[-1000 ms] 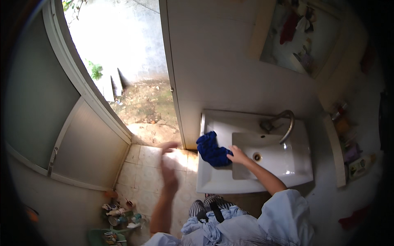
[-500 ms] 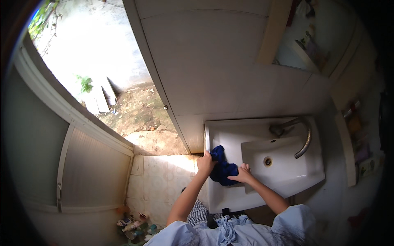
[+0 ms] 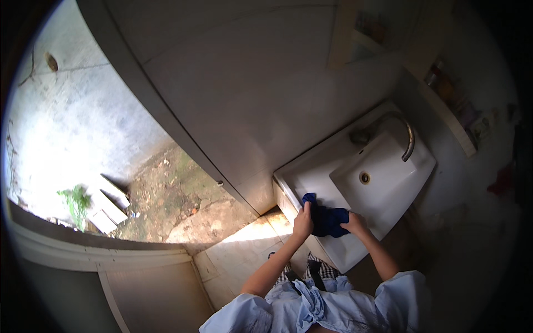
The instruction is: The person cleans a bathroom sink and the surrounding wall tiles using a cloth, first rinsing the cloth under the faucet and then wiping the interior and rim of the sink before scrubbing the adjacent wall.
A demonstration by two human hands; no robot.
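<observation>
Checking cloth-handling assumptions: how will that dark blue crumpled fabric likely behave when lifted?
The dark blue crumpled fabric is probably floppy, given its soft, irregular folds. Held at opposite sides, it would likely sag if the left grip or right grip let go. Rolling seems unlikely with that lumpy outline.

Shelf items point(image 3: 444, 87) blurred beyond recognition
</observation>
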